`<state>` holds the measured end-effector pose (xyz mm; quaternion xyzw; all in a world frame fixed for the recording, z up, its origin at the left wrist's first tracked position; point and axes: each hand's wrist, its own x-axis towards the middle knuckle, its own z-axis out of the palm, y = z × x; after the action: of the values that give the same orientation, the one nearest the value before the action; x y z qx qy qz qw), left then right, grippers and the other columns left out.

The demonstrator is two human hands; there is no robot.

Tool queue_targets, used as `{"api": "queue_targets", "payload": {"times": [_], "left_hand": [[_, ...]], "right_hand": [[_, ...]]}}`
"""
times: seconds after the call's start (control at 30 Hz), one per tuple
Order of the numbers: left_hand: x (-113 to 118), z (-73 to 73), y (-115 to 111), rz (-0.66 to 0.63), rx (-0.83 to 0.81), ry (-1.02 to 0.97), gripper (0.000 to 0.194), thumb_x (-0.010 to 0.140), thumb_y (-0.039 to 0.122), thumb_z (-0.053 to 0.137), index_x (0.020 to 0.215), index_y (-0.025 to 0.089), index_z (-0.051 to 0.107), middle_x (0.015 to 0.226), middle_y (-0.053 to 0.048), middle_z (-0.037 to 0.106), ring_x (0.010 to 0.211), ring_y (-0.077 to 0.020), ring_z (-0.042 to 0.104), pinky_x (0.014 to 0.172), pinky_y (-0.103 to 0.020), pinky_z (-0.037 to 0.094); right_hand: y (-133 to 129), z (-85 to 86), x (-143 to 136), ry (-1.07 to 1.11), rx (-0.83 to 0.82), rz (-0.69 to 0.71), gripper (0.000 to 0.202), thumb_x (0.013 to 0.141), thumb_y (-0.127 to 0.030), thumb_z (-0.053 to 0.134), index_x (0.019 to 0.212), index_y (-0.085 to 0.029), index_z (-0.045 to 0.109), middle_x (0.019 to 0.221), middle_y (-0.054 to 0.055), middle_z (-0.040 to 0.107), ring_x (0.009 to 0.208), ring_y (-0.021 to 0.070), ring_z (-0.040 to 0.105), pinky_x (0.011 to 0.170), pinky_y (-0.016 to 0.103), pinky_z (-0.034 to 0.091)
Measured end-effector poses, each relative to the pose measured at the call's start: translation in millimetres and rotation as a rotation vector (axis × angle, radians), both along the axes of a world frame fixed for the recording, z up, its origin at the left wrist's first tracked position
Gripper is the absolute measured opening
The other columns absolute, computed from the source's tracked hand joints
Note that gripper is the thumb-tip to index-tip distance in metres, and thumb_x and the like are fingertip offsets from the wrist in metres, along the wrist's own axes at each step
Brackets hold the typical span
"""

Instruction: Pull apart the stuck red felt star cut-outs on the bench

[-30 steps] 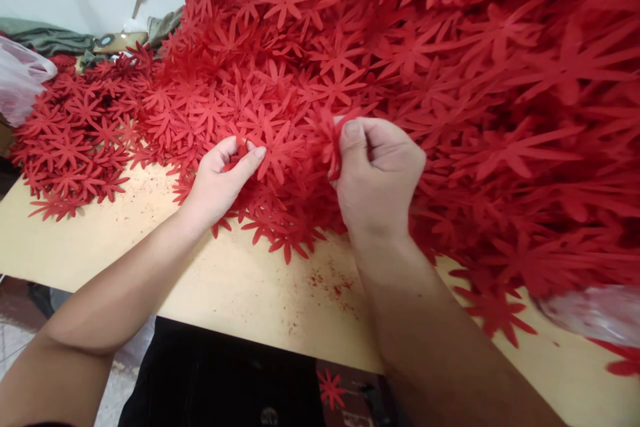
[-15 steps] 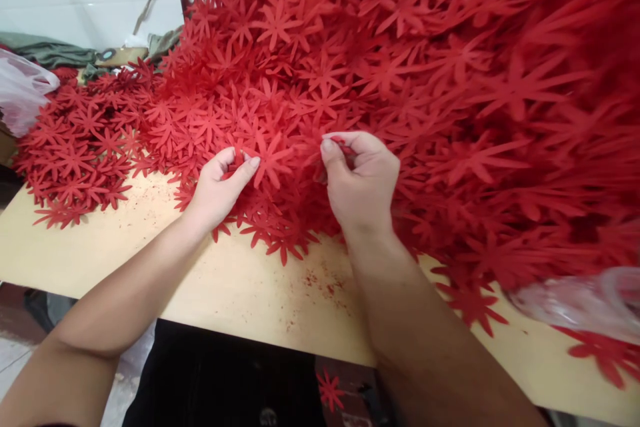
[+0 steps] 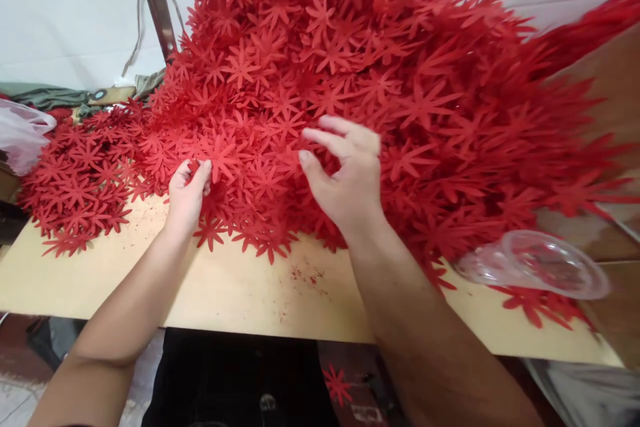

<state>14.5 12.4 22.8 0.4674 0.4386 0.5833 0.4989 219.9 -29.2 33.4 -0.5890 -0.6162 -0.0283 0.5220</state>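
Note:
My left hand (image 3: 189, 192) pinches a red flower-shaped cutout (image 3: 223, 157) between thumb and fingers, its long petals spreading to the right of the thumb. My right hand (image 3: 347, 170) hovers in front of a big heap of red cutouts (image 3: 285, 100). Its thumb and fingers are apart, and nothing shows between them. The heap fills the middle and right of the view, with many petals overlapping. A lower pile of darker red cutouts (image 3: 83, 167) lies left of my left hand.
A clear plastic cup (image 3: 555, 267) lies on its side at the right of the wooden table (image 3: 240, 297). Red crumbs dot the tabletop. At the far left is a plastic bag (image 3: 23, 133). A single red cutout (image 3: 338, 384) lies below the table edge.
My right hand has opened from a closed grip. My left hand has moved left in view with the cutout. The camera view has shifted, showing more wall and the whole cup.

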Motion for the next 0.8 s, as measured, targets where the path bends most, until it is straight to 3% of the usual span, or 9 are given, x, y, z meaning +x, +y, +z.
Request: {"api": "queue_targets", "payload": {"times": [0.1,0.2,0.3,0.4,0.57,0.7,0.8], "left_hand": [[5,3.0,-8,-0.054,-0.005,0.051,0.029,0.067,0.038,0.072,0.067,0.017,0.051,0.056,0.007,0.048,0.05,-0.0044,0.04,0.052,-0.018,0.034],[18,7.4,-23,-0.227,0.008,0.143,0.027,0.067,0.036,0.072,0.069,0.016,0.054,0.064,0.006,0.053,0.061,-0.0054,0.046,0.063,-0.018,0.04],[29,13.9,-36,-0.395,-0.045,0.124,0.031,0.062,0.035,0.076,0.073,0.016,0.054,0.069,0.005,0.056,0.064,-0.006,0.049,0.065,-0.019,0.041],[30,20.6,-40,-0.5,-0.177,0.018,0.035,0.062,0.035,0.075,0.086,0.016,0.059,0.069,0.005,0.054,0.06,-0.0056,0.047,0.057,-0.019,0.039],[23,27.0,-44,-0.533,-0.323,-0.14,0.038,0.067,0.043,0.068,0.092,0.015,0.066,0.085,-0.001,0.06,0.068,-0.0071,0.053,0.056,-0.019,0.042],[27,25.3,-46,-0.484,-0.378,-0.138,0.033,0.064,0.032,0.074,0.09,0.015,0.066,0.072,0.001,0.061,0.06,-0.0054,0.053,0.056,-0.018,0.042],[32,20.8,-43,-0.424,-0.287,-0.046,0.029,0.058,0.032,0.079,0.074,0.013,0.063,0.058,0.003,0.06,0.051,-0.0041,0.05,0.053,-0.017,0.039]], "right_hand": [[-11,1.8,-17,0.116,-0.084,0.221,0.033,0.082,-0.041,0.056,0.107,-0.021,0.063,0.113,0.012,0.061,0.107,0.023,0.058,0.093,0.044,0.049],[-18,0.9,-34,0.316,-0.252,0.395,0.044,0.077,-0.042,0.061,0.114,-0.02,0.058,0.109,0.011,0.062,0.091,0.0181,0.063,0.077,0.034,0.055],[-20,3.3,-38,0.447,-0.363,0.465,0.022,0.077,-0.03,0.059,0.094,-0.017,0.063,0.082,0.004,0.066,0.072,0.0127,0.061,0.067,0.027,0.052],[-20,6.6,-28,0.529,-0.308,0.33,0.009,0.077,-0.023,0.057,0.073,-0.016,0.062,0.065,0.0,0.062,0.06,0.0101,0.056,0.061,0.026,0.048],[-19,-0.4,-4,0.445,-0.133,0.075,0.015,0.08,-0.026,0.054,0.075,-0.016,0.063,0.066,0.002,0.063,0.061,0.0125,0.056,0.063,0.029,0.048],[-11,-13.9,11,0.26,-0.037,-0.02,0.025,0.085,-0.035,0.05,0.092,-0.019,0.067,0.088,0.008,0.067,0.084,0.0192,0.063,0.08,0.038,0.051],[-8,-14.6,16,0.147,-0.016,-0.054,0.047,0.075,-0.047,0.064,0.113,-0.02,0.062,0.121,0.016,0.058,0.115,0.0289,0.054,0.097,0.05,0.044]]}}
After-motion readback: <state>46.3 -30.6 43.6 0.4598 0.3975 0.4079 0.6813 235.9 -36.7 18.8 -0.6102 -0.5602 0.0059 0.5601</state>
